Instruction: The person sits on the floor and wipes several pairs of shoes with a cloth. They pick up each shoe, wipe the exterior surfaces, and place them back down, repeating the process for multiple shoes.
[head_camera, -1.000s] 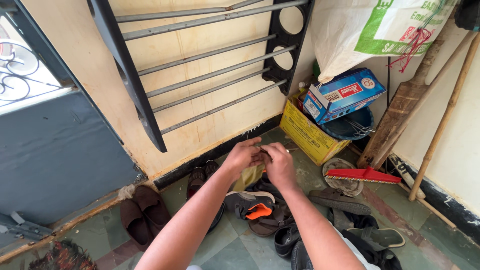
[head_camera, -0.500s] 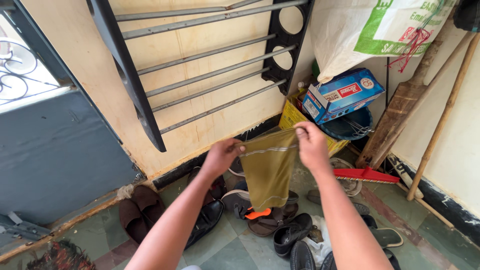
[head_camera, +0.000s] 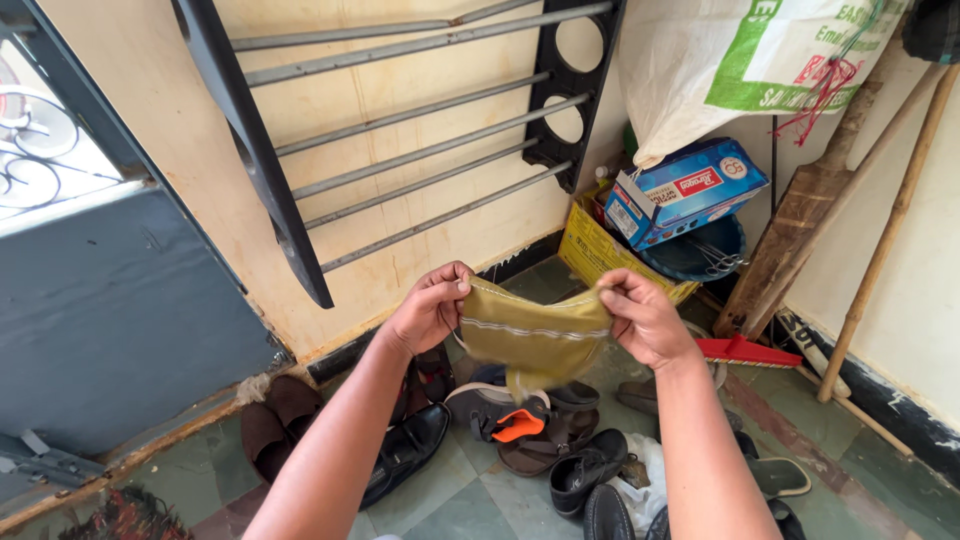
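Presently, both hands hold an olive-yellow cloth (head_camera: 532, 338) stretched between them at chest height above the floor. The left hand (head_camera: 430, 308) is closed on the cloth's left upper corner, fingers curled over the edge. The right hand (head_camera: 643, 318) pinches the right upper corner between thumb and fingers. The cloth sags in the middle and shows a pale stitched line across it. Below it lie scattered shoes (head_camera: 520, 425) and sandals on green floor tiles. A metal rack (head_camera: 400, 150) leans against the wall behind; a blue cardboard box (head_camera: 685, 190) sits to the right, above a yellow crate (head_camera: 600, 255).
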